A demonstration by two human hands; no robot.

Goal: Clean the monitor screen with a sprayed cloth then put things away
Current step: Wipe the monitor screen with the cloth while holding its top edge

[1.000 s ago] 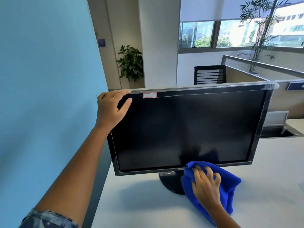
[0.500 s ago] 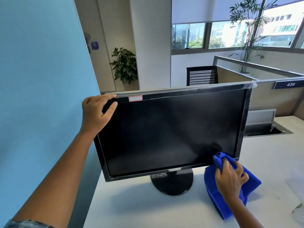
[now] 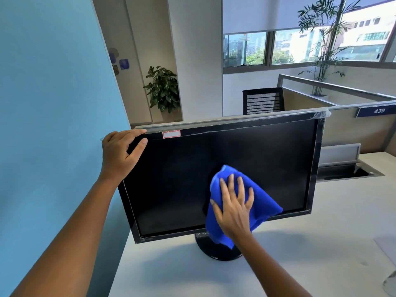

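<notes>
desk [image 3: 321, 243]: white top, with the monitor [image 3: 246, 151] standing on it beside the blue partition [image 3: 53, 103].
monitor: dark screen [image 3: 175, 185] faces the person.
cloth [image 3: 263, 202]: blue, bunched against the screen's lower middle, hanging past its bottom edge.
right hand [image 3: 234, 209]: fingers straight and spread, pressing the cloth to the screen.
left hand [image 3: 120, 155]: clasps the monitor's top left corner, thumb in front.

White desk [image 3: 321, 243], monitor [image 3: 182, 185] standing on round base [image 3: 214, 252]
</notes>
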